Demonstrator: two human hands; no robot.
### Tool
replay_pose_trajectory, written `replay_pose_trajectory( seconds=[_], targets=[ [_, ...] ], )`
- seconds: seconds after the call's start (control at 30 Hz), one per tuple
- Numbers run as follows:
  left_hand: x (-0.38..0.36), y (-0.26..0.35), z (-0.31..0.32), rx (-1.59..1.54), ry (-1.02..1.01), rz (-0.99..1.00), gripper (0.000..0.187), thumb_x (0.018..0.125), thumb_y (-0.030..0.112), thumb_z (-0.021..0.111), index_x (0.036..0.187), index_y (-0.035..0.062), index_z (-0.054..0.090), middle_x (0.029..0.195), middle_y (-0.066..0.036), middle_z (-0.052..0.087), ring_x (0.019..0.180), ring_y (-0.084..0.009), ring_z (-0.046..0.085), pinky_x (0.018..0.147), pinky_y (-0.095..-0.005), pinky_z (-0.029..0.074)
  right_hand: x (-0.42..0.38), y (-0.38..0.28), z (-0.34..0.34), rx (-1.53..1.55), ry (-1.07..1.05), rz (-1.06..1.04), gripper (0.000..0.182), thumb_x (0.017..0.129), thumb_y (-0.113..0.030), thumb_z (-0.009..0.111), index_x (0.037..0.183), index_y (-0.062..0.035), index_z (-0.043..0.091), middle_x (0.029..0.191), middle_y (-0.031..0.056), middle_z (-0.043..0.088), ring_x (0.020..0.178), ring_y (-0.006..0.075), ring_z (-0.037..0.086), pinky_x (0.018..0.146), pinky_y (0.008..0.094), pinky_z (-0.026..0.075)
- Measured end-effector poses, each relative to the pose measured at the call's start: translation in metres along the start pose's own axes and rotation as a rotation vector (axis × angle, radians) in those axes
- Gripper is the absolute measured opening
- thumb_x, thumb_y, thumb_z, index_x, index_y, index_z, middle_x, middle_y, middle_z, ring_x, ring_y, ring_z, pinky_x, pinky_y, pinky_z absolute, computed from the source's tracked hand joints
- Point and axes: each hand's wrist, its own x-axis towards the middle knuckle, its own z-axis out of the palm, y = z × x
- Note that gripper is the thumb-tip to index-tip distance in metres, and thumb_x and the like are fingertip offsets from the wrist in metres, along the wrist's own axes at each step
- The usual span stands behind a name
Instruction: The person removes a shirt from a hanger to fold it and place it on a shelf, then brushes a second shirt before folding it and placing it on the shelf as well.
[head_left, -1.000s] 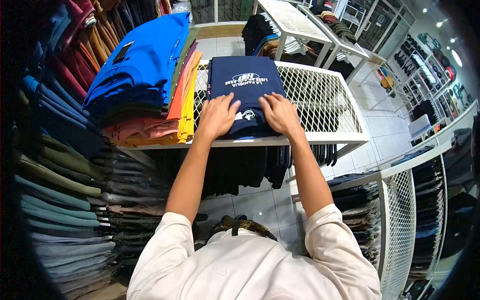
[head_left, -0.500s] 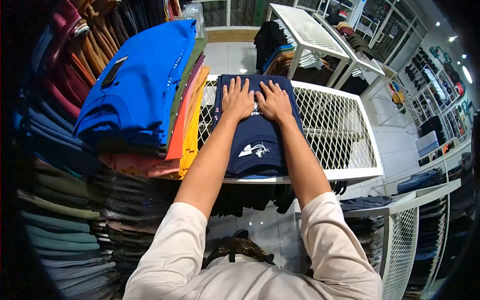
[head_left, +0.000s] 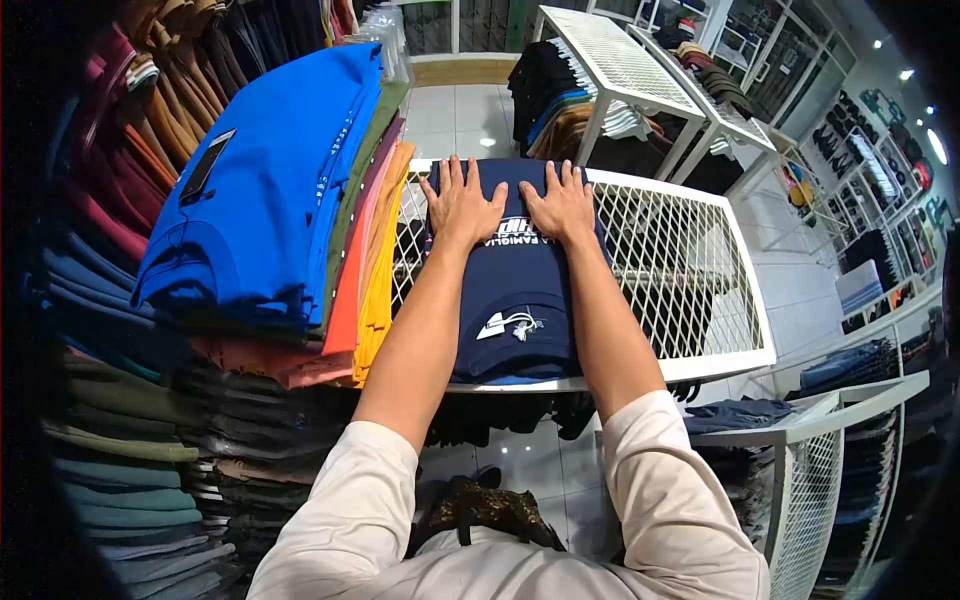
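A folded navy T-shirt (head_left: 515,275) lies on the white mesh rack top, its collar toward me. White lettering shows across its middle, and a white tag (head_left: 492,326) with a string rests by the collar. My left hand (head_left: 466,208) lies flat on the far left part of the shirt, fingers spread. On the far right part, my right hand (head_left: 560,208) is pressed flat with fingers apart. Left of the shirt rises a stack of folded shirts, with a blue T-shirt (head_left: 270,170) on top bearing a dark tag (head_left: 205,165). Whatever lies under the navy shirt is mostly hidden.
The white mesh rack (head_left: 690,260) extends to the right of the shirt. Folded trousers (head_left: 130,490) are piled at the lower left. Another white mesh table (head_left: 630,65) stands ahead, and a white rack (head_left: 800,425) is at the lower right. Clothes hang at the upper left.
My hands have moved apart toward the shirt's side edges, showing more of the white lettering between them. The whole view has shifted slightly.
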Motion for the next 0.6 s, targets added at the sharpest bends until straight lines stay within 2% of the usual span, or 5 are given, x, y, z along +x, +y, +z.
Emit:
replay_pose_trajectory(
  seconds=[0.07, 0.23, 0.4, 0.5, 0.6],
  targets=[
    [-0.001, 0.000, -0.002, 0.012, -0.010, -0.007, 0.082, 0.097, 0.059, 0.043, 0.156, 0.0035, 0.035, 0.165, -0.022, 0.024, 0.156, -0.0336, 0.016, 0.123, -0.0601, 0.003, -0.004, 0.000, -0.001, 0.003, -0.010, -0.013, 0.080, 0.097, -0.060, 0.043, 0.157, -0.0080, 0.037, 0.165, 0.0186, 0.027, 0.155, 0.0333, 0.020, 0.125, 0.0480, 0.016],
    [-0.018, -0.004, -0.011, 0.040, -0.093, 0.052, 0.082, 0.099, 0.061, 0.039, 0.159, 0.0053, 0.029, 0.165, -0.022, 0.023, 0.156, -0.0349, 0.015, 0.123, -0.0598, 0.004, -0.033, 0.004, -0.010, 0.030, -0.022, -0.149, 0.078, 0.100, -0.063, 0.037, 0.154, -0.0070, 0.041, 0.161, 0.0217, 0.033, 0.151, 0.0389, 0.028, 0.121, 0.0580, 0.021],
    [-0.103, -0.005, -0.047, 0.021, -0.250, 0.079, 0.074, 0.103, 0.056, 0.035, 0.160, 0.0078, 0.028, 0.167, -0.019, 0.021, 0.156, -0.0341, 0.014, 0.123, -0.0606, 0.009, -0.111, 0.019, -0.038, 0.028, -0.107, -0.184, 0.078, 0.102, -0.061, 0.038, 0.158, -0.0073, 0.032, 0.162, 0.0250, 0.028, 0.151, 0.0404, 0.026, 0.122, 0.0563, 0.021],
    [-0.176, -0.004, -0.076, -0.069, -0.196, 0.104, 0.065, 0.105, 0.047, 0.037, 0.157, 0.0083, 0.036, 0.165, -0.019, 0.027, 0.154, -0.0372, 0.020, 0.121, -0.0627, 0.014, -0.169, 0.031, -0.055, 0.052, -0.065, -0.216, 0.070, 0.103, -0.055, 0.041, 0.154, -0.0067, 0.040, 0.160, 0.0244, 0.033, 0.150, 0.0414, 0.029, 0.120, 0.0572, 0.024],
    [-0.238, -0.006, -0.077, -0.081, 0.016, 0.160, 0.057, 0.105, 0.038, 0.043, 0.154, 0.0079, 0.040, 0.162, -0.017, 0.034, 0.152, -0.0375, 0.026, 0.119, -0.0636, 0.018, -0.227, 0.044, -0.057, 0.025, 0.093, -0.238, 0.062, 0.105, -0.047, 0.043, 0.152, -0.0058, 0.044, 0.156, 0.0218, 0.041, 0.146, 0.0406, 0.037, 0.117, 0.0574, 0.029]
  ],
)
